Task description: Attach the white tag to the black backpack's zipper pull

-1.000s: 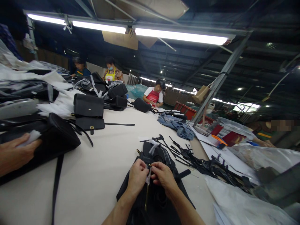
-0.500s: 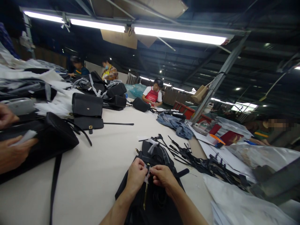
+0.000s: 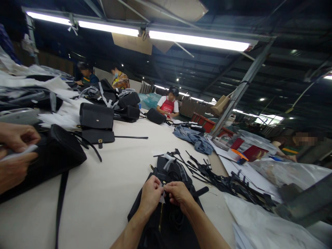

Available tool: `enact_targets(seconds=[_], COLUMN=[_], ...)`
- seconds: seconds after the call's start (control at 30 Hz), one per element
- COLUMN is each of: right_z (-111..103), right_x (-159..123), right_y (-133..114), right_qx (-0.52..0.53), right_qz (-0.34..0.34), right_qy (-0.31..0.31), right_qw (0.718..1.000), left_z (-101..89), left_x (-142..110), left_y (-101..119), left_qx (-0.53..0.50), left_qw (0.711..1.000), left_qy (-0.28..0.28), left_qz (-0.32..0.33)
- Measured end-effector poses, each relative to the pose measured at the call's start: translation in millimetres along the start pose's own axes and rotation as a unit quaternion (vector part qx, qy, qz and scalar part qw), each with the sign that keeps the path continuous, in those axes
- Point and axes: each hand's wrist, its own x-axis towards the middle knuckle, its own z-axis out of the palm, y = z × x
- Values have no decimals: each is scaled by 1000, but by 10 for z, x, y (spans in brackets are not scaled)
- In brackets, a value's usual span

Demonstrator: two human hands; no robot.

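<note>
In the head view, small, gentle movements would suit best: the left hand [image 3: 150,194] steadies the translucent wrap [image 3: 162,199] its fingers pinch, while the right hand [image 3: 180,196] works close beside it, fingers closed, their grip too small to tell. The black bag [image 3: 168,230] lies near on the table [image 3: 109,193], soft-looking, dark, with a gold-toned zipper [image 3: 160,221].

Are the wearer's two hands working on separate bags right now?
No, the left hand and right hand are close together over one black bag, near its gold-coloured strip.
</note>
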Motion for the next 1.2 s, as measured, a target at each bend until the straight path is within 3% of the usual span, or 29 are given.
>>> enact_targets(seconds=[0.23,0.53,0.73,0.93,1.2], right_z=[-20,-13,-21,-7,-87], right_x=[1,-28,-15,-9,-99], right_y=[-16,-25,-19,-15,-21], right_qx=[0,-10,-3,1,2], right_qz=[10,8,9,5,19], right_qy=[-4,-18,-22,-9,-15], right_qw=[1000,1000,1000,1000,1000], left_z=[-70,-34,-39,-47,-16], left_x=[69,-30,-57,-61,-28], left_y=[-27,87,81,13,-63], left_qx=[74,197,147,59,-7], left_qw=[997,978,985,996,999], left_qy=[-9,44,37,0,13], left_qz=[-13,59,82,65,48])
